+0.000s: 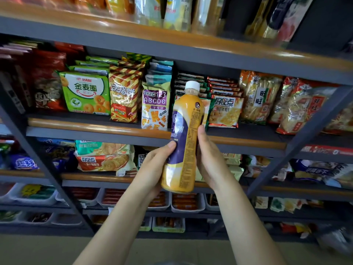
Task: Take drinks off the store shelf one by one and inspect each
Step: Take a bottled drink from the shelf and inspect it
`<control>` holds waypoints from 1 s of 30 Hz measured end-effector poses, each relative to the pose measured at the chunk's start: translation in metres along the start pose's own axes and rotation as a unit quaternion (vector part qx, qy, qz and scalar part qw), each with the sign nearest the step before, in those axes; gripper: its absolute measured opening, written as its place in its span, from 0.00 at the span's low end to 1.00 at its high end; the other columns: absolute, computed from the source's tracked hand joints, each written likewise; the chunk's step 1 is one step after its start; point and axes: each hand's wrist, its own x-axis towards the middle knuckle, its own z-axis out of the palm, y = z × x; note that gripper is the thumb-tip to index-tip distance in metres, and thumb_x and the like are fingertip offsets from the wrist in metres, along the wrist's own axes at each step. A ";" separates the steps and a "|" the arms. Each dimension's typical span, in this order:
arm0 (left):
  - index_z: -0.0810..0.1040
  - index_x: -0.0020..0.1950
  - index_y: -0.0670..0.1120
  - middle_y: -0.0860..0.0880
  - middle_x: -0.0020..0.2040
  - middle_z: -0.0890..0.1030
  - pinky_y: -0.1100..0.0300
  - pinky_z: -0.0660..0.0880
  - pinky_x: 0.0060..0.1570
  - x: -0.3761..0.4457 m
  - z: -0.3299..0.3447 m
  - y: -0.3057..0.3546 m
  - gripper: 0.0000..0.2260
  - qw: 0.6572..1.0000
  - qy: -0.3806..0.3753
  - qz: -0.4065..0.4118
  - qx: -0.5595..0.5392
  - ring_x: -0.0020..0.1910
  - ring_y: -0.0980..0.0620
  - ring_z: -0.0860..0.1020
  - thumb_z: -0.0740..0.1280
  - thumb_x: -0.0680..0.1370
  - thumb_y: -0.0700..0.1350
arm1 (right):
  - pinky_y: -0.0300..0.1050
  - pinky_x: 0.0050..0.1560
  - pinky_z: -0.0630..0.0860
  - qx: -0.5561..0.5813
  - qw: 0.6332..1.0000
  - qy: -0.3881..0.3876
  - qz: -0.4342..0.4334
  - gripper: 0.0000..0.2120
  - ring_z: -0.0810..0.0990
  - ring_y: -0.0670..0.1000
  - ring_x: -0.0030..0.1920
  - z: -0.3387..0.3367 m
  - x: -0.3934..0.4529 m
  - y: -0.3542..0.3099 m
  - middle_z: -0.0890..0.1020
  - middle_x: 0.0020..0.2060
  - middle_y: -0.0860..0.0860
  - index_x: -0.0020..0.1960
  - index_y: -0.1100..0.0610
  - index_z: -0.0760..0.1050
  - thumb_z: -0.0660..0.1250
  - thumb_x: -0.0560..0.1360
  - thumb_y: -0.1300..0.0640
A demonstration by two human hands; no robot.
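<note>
I hold a drink bottle [186, 134] upright in front of the shelves, tilted slightly to the right. It has a white cap, yellow-orange liquid and a purple and yellow label with small print facing me. My left hand [152, 167] grips its lower left side, thumb on the purple label. On the right side my right hand [208, 159] clasps it, with the thumb pointing up along the label. More drink bottles [172, 10] stand on the top shelf, blurred.
Dark grey store shelves [99, 131] with wooden front edges fill the view. Snack bags [86, 92] line the middle shelves. White trays [188, 206] of packets sit on the lower shelves. A beige floor [47, 249] lies below.
</note>
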 end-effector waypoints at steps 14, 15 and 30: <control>0.81 0.55 0.42 0.43 0.47 0.86 0.54 0.82 0.46 0.005 -0.004 -0.007 0.19 0.995 0.061 0.056 0.062 0.46 0.45 0.84 0.76 0.69 0.51 | 0.62 0.63 0.78 -0.055 0.996 0.070 -0.009 0.28 0.85 0.55 0.54 0.006 0.004 -0.001 0.86 0.52 0.56 0.55 0.58 0.81 0.71 0.71 0.34; 0.82 0.54 0.42 0.42 0.48 0.86 0.54 0.82 0.46 0.004 -0.005 -0.007 0.17 0.997 0.054 0.045 0.045 0.46 0.45 0.85 0.75 0.70 0.50 | 0.61 0.64 0.77 -0.046 0.997 0.063 0.003 0.28 0.85 0.55 0.55 0.006 0.004 0.000 0.86 0.52 0.55 0.56 0.56 0.81 0.69 0.72 0.32; 0.75 0.58 0.43 0.46 0.49 0.85 0.54 0.82 0.47 -0.002 0.005 -0.009 0.21 0.994 0.059 0.080 0.043 0.48 0.48 0.84 0.78 0.71 0.50 | 0.56 0.63 0.79 -0.035 0.997 0.061 0.007 0.25 0.85 0.51 0.54 0.005 -0.007 0.005 0.87 0.51 0.51 0.55 0.55 0.82 0.72 0.71 0.35</control>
